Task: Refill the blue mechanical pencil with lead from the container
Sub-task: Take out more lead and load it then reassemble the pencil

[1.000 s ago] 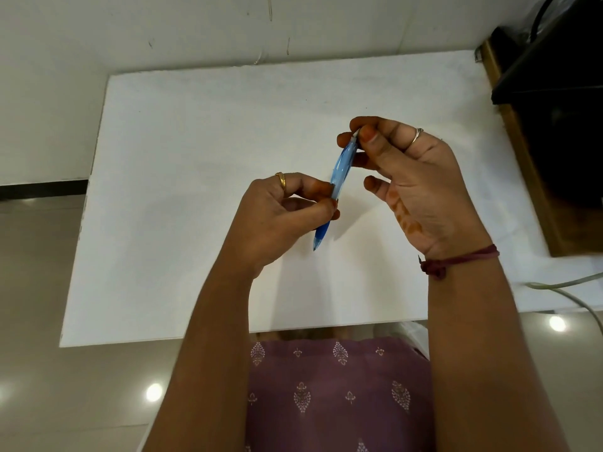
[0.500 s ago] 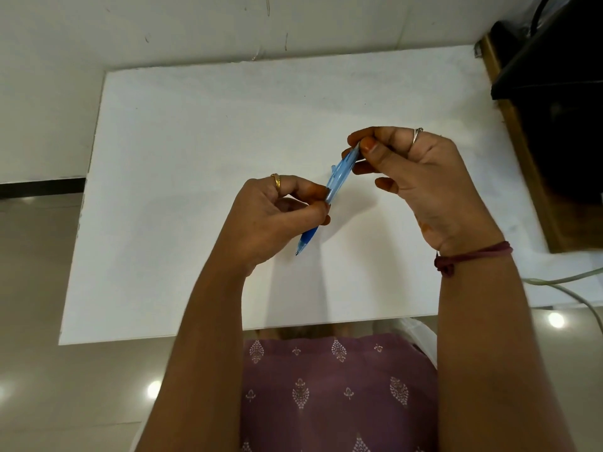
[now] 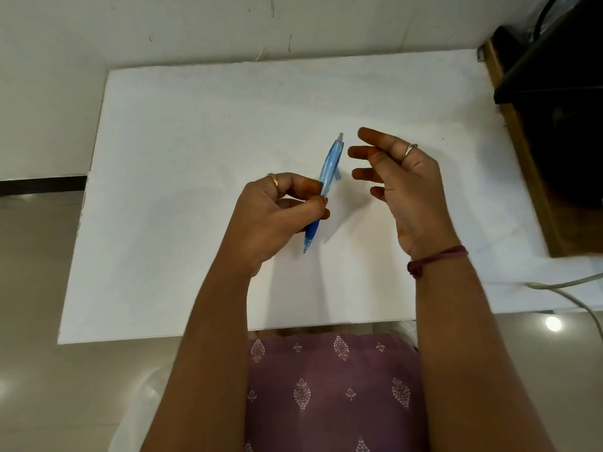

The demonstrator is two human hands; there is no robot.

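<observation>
My left hand (image 3: pixel 277 216) pinches the blue mechanical pencil (image 3: pixel 323 190) at its darker grip, tip pointing down toward me; my right hand (image 3: pixel 401 184) hovers just beside it, fingers spread, empty. It seems light, rigid, smooth plastic, so I'd hold it at the grip.

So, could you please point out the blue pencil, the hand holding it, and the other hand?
blue pencil (image 3: pixel 330 164): head view, on the pale upper barrel.
left hand (image 3: pixel 274 220): head view, on the back of the hand.
right hand (image 3: pixel 411 187): head view, on the back of the hand.
</observation>
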